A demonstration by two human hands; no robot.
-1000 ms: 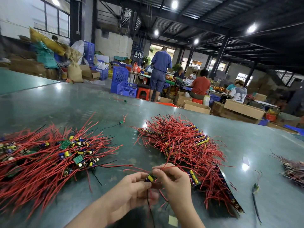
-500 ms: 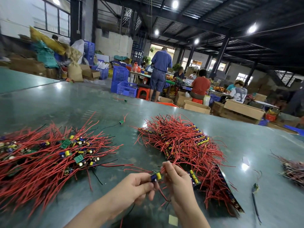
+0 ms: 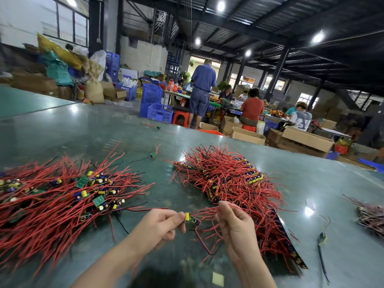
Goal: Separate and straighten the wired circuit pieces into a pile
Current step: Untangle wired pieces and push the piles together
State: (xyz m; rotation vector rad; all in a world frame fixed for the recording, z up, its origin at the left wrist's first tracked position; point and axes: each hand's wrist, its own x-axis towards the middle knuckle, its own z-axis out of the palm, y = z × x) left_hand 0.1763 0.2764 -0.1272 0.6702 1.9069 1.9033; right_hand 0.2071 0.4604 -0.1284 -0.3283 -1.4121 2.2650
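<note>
Left hand (image 3: 160,224) is pinched shut on one small circuit piece (image 3: 190,218), yellow capacitor poking out, held just above the green table (image 3: 83,138). Right hand (image 3: 234,222) has its fingertips closed on that piece's red wires (image 3: 207,210), pulled out to the right. Messy tangled heap (image 3: 56,196) of boards and wires sits on the left, the neater pile (image 3: 228,183) on the right, just behind the right hand. One loose piece (image 3: 153,154) lies further back between the two.
</note>
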